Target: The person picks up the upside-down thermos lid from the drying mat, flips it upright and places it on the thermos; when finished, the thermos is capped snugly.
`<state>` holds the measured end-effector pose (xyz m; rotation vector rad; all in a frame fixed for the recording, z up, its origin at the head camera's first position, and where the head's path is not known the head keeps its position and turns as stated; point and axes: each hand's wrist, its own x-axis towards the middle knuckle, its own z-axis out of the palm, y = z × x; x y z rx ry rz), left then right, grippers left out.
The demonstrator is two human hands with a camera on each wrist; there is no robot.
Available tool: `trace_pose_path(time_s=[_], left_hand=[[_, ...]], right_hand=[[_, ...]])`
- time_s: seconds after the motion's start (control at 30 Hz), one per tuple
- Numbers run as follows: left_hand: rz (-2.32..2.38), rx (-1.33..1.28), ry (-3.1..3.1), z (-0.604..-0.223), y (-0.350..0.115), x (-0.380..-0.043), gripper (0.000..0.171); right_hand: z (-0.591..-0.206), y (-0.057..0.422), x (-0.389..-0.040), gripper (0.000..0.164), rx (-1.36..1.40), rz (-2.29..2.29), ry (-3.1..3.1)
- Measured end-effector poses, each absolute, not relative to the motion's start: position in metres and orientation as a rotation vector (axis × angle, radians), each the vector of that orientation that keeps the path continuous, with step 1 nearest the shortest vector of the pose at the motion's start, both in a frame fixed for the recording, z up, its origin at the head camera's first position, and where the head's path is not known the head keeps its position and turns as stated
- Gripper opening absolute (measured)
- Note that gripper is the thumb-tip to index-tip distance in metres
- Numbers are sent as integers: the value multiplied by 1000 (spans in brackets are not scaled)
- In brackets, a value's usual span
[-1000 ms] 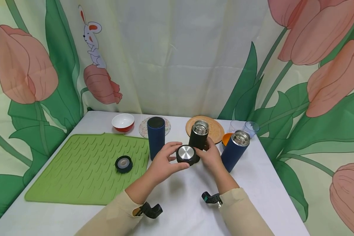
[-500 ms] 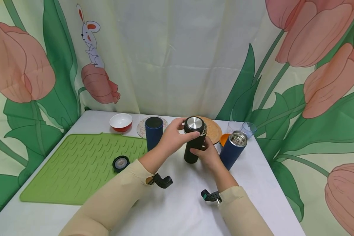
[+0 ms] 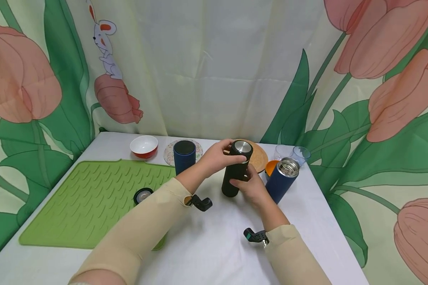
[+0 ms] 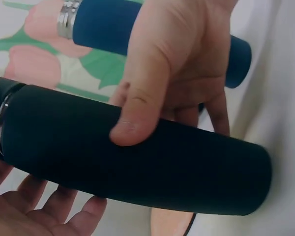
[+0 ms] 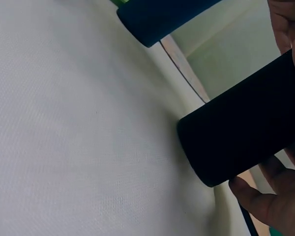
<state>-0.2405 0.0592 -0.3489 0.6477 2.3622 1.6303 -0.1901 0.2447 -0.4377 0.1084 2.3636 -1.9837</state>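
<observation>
Evidently, the left hand (image 3: 217, 159) is clasping the lid (image 3: 243, 147) and the right hand (image 3: 250, 187) is gripping the black flask (image 3: 234, 176) between two blue flasks (image 3: 281, 183), a slack right grip possibly risking the body turning and the lid seating crookedly.

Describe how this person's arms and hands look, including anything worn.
The left sleeve and right sleeve are plain beige with loose cuffs. The left wrist device and right wrist device are small and black, the right one with a teal patch. The left hand and right hand are bare.
</observation>
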Motion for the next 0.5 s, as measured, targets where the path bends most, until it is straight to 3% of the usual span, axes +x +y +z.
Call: trace_pose_path(time_s=[0.5], left_hand=[[1687, 549, 2417, -357, 47, -224, 78]], right_hand=[[-438, 248, -197, 81, -111, -1901, 2278]])
